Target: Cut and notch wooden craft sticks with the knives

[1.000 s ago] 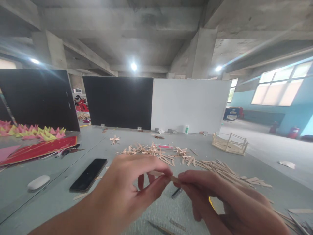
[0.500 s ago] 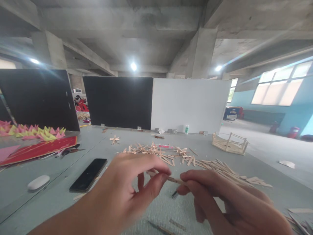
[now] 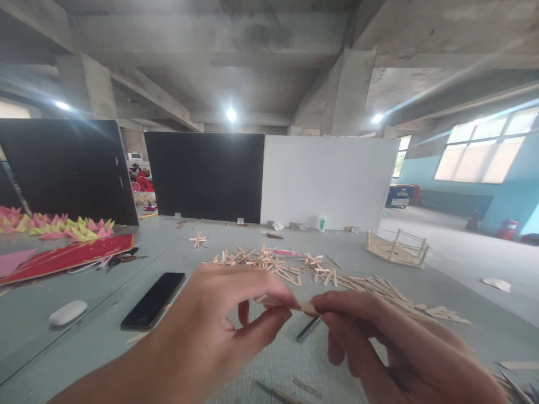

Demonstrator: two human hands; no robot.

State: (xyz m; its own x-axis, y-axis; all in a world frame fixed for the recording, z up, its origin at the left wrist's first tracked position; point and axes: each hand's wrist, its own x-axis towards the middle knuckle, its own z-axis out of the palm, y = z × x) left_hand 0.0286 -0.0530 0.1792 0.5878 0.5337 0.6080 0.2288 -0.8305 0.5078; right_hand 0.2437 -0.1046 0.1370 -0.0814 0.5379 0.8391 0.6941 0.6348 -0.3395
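Between my two hands is a thin wooden stick (image 3: 308, 307), held roughly level above the table. My left hand (image 3: 240, 314) pinches its left part, and a pale wooden end shows behind the fingers. The thumb and forefinger of my right hand (image 3: 379, 336) grip the right end. A dark metallic pen-like tool (image 3: 309, 329) lies on the table just below the stick. Small wooden pieces (image 3: 252, 256) are heaped behind my hands, with longer strips (image 3: 379, 289) to the right.
A black phone (image 3: 154, 300) and a white oval case (image 3: 68, 312) lie at the left. A small wooden fenced model (image 3: 398, 248) stands at the back right. Near the front edge lies a pointed blade-like piece (image 3: 278, 391). Upright panels (image 3: 204, 177) close off the back.
The wooden stick has turned or shifted slightly between my fingers. My right hand has moved a little, and more of the metallic tool now shows beneath.
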